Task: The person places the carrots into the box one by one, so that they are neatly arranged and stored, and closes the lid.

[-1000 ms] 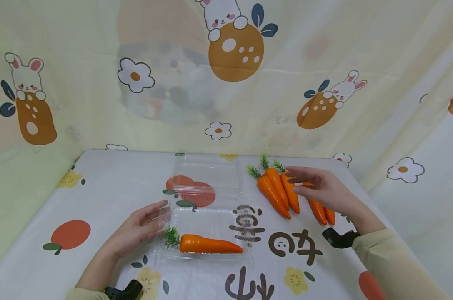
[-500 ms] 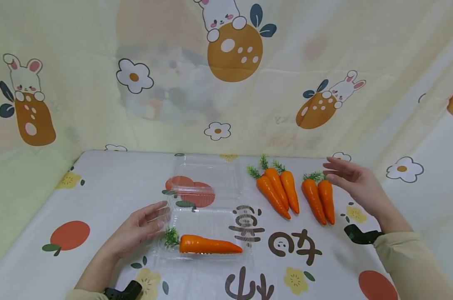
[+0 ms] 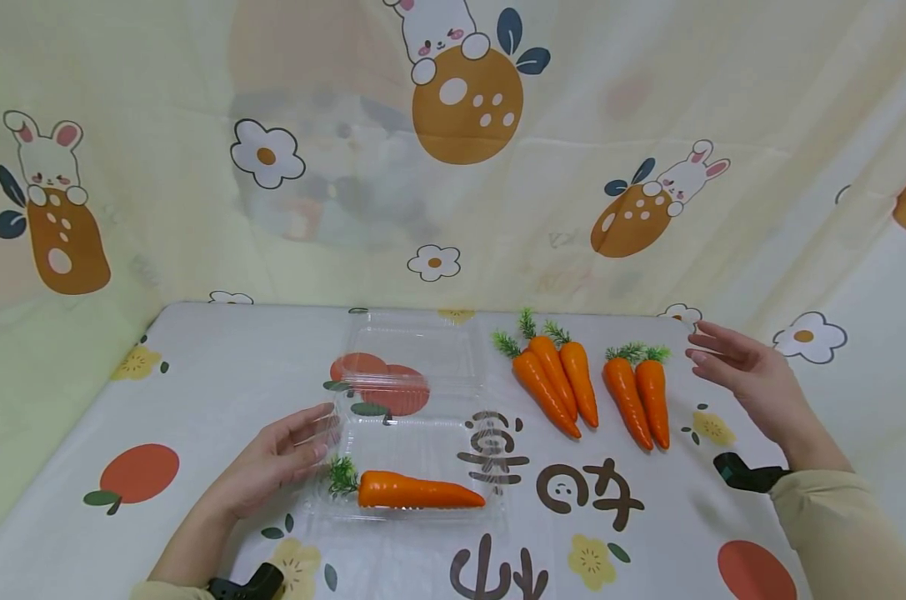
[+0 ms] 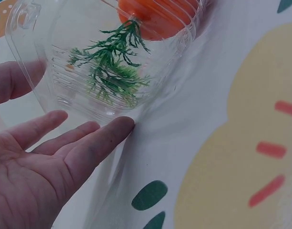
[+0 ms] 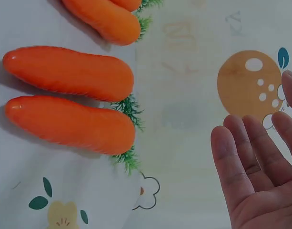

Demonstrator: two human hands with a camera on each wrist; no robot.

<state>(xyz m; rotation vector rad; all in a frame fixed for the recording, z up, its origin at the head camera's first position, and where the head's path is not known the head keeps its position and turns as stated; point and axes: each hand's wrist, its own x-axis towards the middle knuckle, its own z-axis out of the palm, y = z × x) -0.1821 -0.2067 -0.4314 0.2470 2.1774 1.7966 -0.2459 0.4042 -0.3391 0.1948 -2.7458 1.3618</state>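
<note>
A clear plastic clamshell box point(image 3: 415, 442) lies with its lid folded back on the table. Inside its near part rests one orange carrot point(image 3: 421, 489) with a green top, lying crosswise. My left hand point(image 3: 280, 450) is at the box's left side, fingertips right at the wall; in the left wrist view its fingers point(image 4: 95, 143) are fairly straight beside the ribbed plastic. My right hand point(image 3: 745, 375) hovers with relaxed fingers and holds nothing, to the right of a pair of carrots point(image 3: 640, 404). In the right wrist view the palm and fingers point(image 5: 226, 157) are bare.
Left of that pair, a group of three carrots point(image 3: 553, 383) lies with green tops toward the back. A printed white cloth point(image 3: 227, 367) covers the table. Behind it hangs a cream curtain point(image 3: 332, 217) with rabbit and flower prints.
My right hand has moved right, from over the carrots to beyond the right-hand pair, uncovering them. My left hand, the box and the carrots have stayed put.
</note>
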